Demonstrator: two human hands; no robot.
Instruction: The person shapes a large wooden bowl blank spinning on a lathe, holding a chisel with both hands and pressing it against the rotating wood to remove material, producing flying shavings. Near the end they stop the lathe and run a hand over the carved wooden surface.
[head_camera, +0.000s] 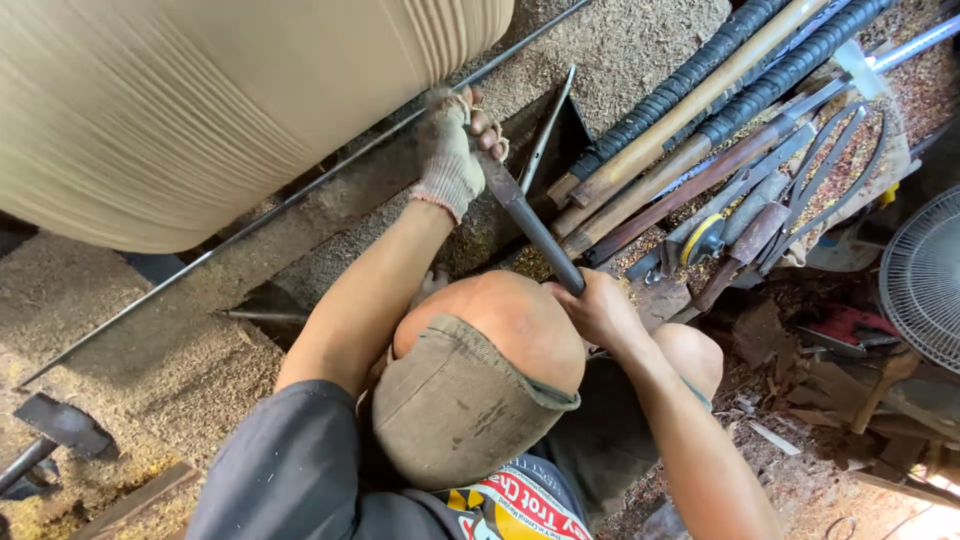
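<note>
Two hands clamped on long turning chisel (530, 225), gloved left hand (450, 155) near spinning wood (200, 100), bare right hand (598, 310) at handle.

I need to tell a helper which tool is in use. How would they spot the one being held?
Start at the big pale ribbed wooden form at upper left. Just right of it, the gloved left hand and bare right hand grip one dark metal tool. Unlike the long-handled tools lying nearby, it is lifted.

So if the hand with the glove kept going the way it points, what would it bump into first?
Probably the big spinning wooden piece. The gloved left hand points up toward it, almost touching its lower edge; depth is hard to judge.
</note>
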